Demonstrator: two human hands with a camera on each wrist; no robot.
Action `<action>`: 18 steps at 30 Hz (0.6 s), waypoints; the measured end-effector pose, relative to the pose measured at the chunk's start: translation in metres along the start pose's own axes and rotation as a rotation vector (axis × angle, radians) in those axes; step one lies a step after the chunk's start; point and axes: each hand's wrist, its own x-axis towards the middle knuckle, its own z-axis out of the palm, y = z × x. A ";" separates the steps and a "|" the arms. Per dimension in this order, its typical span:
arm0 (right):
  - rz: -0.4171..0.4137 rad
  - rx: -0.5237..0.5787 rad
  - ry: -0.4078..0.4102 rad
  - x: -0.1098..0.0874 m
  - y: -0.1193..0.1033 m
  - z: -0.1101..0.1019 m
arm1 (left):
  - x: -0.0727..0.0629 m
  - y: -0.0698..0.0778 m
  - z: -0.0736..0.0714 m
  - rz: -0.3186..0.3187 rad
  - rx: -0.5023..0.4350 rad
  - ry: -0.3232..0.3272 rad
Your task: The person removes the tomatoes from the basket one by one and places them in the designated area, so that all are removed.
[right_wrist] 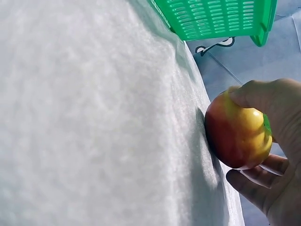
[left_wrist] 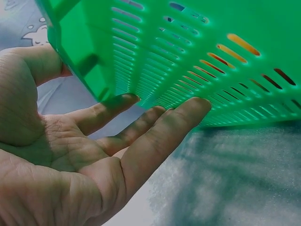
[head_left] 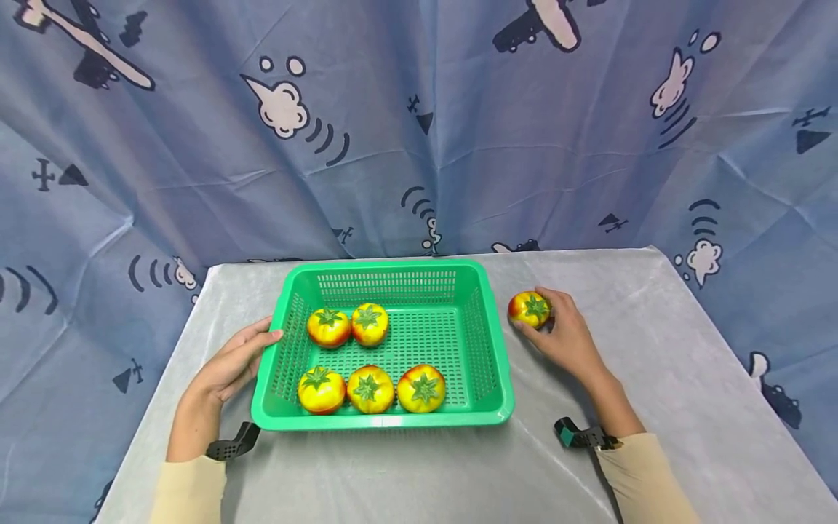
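A green plastic basket (head_left: 382,421) with slotted walls stands on the table, holding several yellow-and-red tomatoes (head_left: 370,388) with green star-shaped tops. Two of them sit toward the back left and the others line the front. At the basket's left side, my left hand (head_left: 237,362) holds it, thumb at the rim and fingertips against the slotted outer wall (left_wrist: 155,61). Right of the basket, my right hand (head_left: 568,336) grips another tomato (head_left: 527,308) between thumb and fingers. This tomato (right_wrist: 235,134) is close to the cloth in the right wrist view; whether it touches is unclear.
A pale grey cloth (head_left: 406,480) covers the table. Behind it hangs a blue patterned curtain (head_left: 393,131). Each wrist wears a black band, the left band (head_left: 233,442) near the basket's front left corner and the right band (head_left: 585,437) right of the basket.
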 end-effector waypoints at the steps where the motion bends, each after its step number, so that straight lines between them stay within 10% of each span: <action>1: -0.001 -0.002 -0.003 0.001 0.000 -0.001 | 0.000 0.000 0.000 0.001 0.000 0.001; 18: -0.004 -0.027 -0.007 0.001 0.004 -0.001 | 0.001 0.001 0.001 0.010 0.002 0.024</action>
